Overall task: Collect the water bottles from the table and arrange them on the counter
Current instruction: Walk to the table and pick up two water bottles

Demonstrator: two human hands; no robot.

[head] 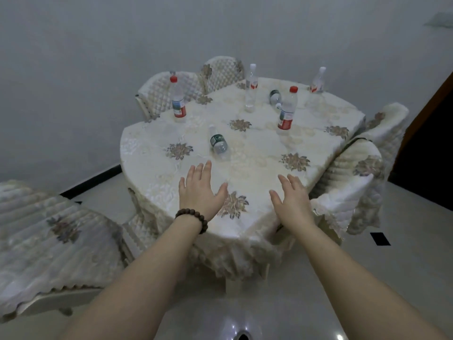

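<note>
Round table [245,224] under a cream floral tablecloth [257,148], quilted chair covers around it. Six water bottles on the cloth, none in either hand.

Left hand [199,192]: open, palm down, fingers spread wide, over the near edge of the table. Holds nothing. Brown bead bracelet [190,218] on the wrist. Whether the palm touches the cloth cannot be told.

Right hand [293,200]: open, palm down, fingers loosely spread, over the near-right edge. Holds nothing.

Bottles:
- Green-label bottle [218,143] lying on its side near the table's centre, just beyond the left hand's fingertips, apart from them; cap end points away toward the far side.
- Red-cap bottle [177,100] upright at the far-left edge, in front of a quilted chair back [157,92].
- White-cap bottle [251,89] upright at the far edge, centre; red band on the label.
- Second green-label bottle [275,97] lying on its side, between the white-cap bottle and the next one, toward the far edge.
- Second red-cap bottle [287,109] upright, right of centre, just in front of the lying one; contact between them not clear.
- Second white-cap bottle [318,81] upright at the far-right edge.

Chair at the near left [49,231], draped, well apart from the table. Another chair [355,173] tucked at the table's right edge. Glossy pale floor [367,266].
</note>
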